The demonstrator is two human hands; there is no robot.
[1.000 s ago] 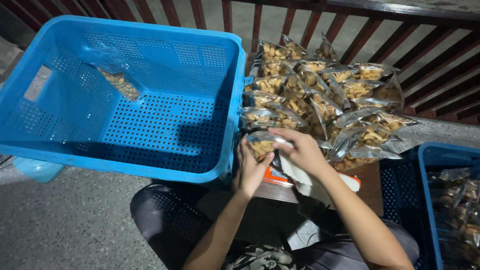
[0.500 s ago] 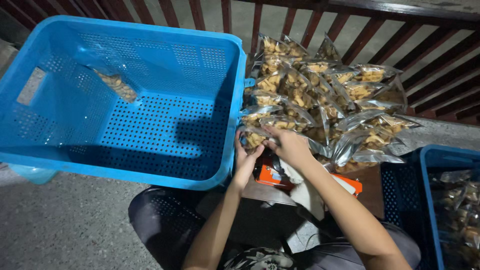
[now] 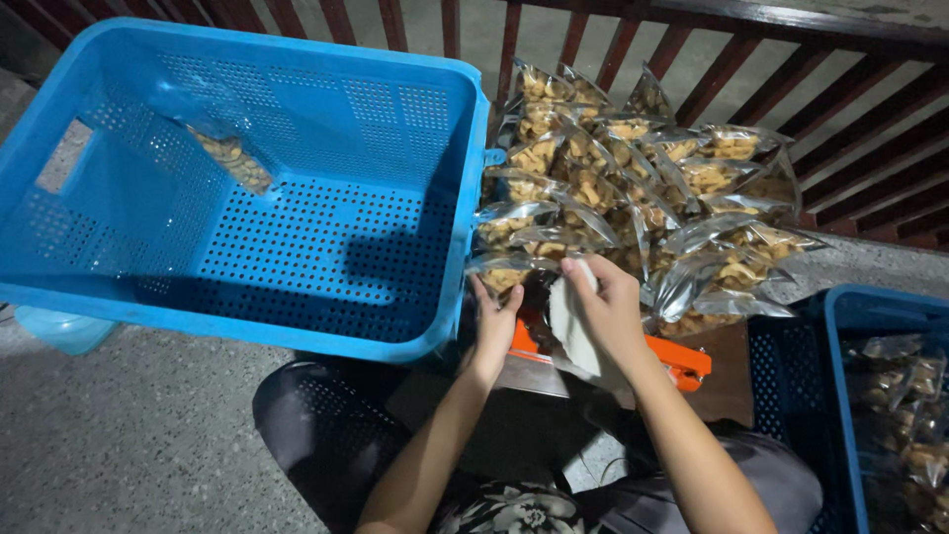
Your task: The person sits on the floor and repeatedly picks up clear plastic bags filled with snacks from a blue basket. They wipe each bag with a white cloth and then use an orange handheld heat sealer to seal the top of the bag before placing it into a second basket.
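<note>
My left hand (image 3: 491,321) grips the lower edge of a clear snack bag (image 3: 502,272) filled with pale fried pieces. My right hand (image 3: 605,307) is beside it, closed on a white cloth-like piece (image 3: 570,321). Both hands sit at the near edge of a pile of sealed snack bags (image 3: 633,198) and just above an orange heat sealer (image 3: 682,361). To the left stands a large blue perforated crate (image 3: 297,237) with a single snack bag (image 3: 232,158) lying against its far wall.
A second blue crate (image 3: 840,415) at the right holds several more filled bags. A dark red railing (image 3: 692,40) runs behind the pile. My knees and dark trousers (image 3: 326,425) are below, over a speckled concrete floor (image 3: 119,445).
Both hands have moved up and forward from the sealer to the pile's near edge, carrying the bag with them. The crate and the pile have stayed put.
</note>
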